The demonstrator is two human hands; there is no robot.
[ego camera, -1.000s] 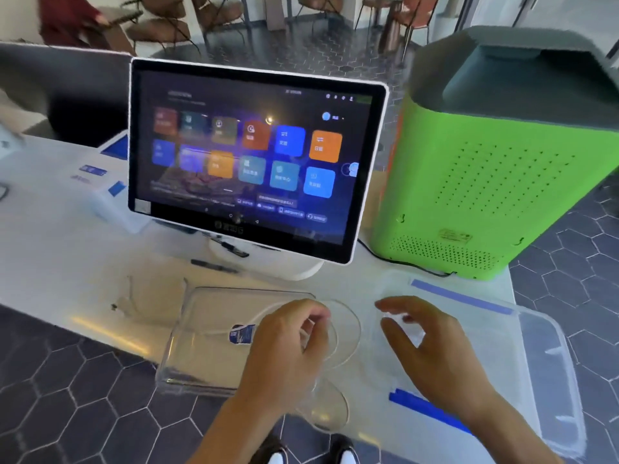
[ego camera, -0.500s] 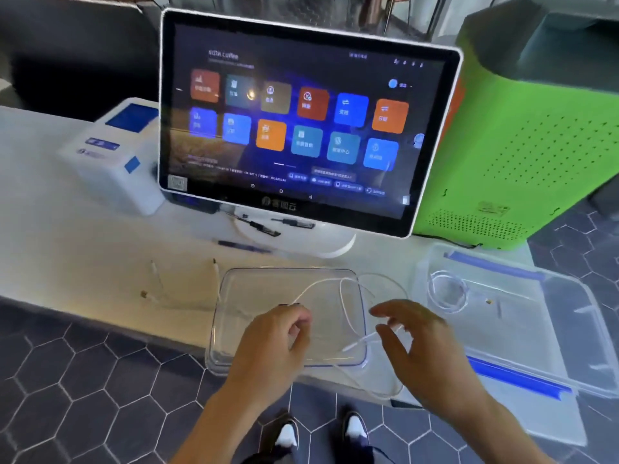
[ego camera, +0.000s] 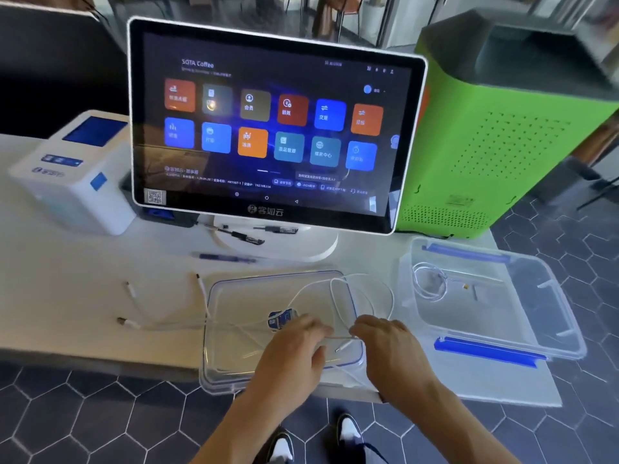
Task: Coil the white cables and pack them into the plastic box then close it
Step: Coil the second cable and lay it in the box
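A loose white cable (ego camera: 363,294) loops over a shallow clear plastic piece with a thin blue rim line (ego camera: 221,333) at the table's front edge. Its plug ends (ego camera: 129,289) trail left on the white table. My left hand (ego camera: 294,356) and my right hand (ego camera: 392,349) hover over this piece, close together. Each pinches a strand of the cable that runs between them. At the right sits a clear plastic box with blue clips (ego camera: 485,351); a small coiled white cable (ego camera: 430,283) lies inside. I cannot tell which piece is the lid.
A touchscreen terminal on a white stand (ego camera: 274,128) rises right behind the work area, with pens (ego camera: 227,257) at its base. A white printer (ego camera: 73,175) stands at the left and a green machine (ego camera: 495,139) at the right. The table's front edge (ego camera: 100,353) is near.
My hands have drawn closer together and both have taken hold of the cable. The loops have shifted right over the shallow piece. My view has tilted down and left.
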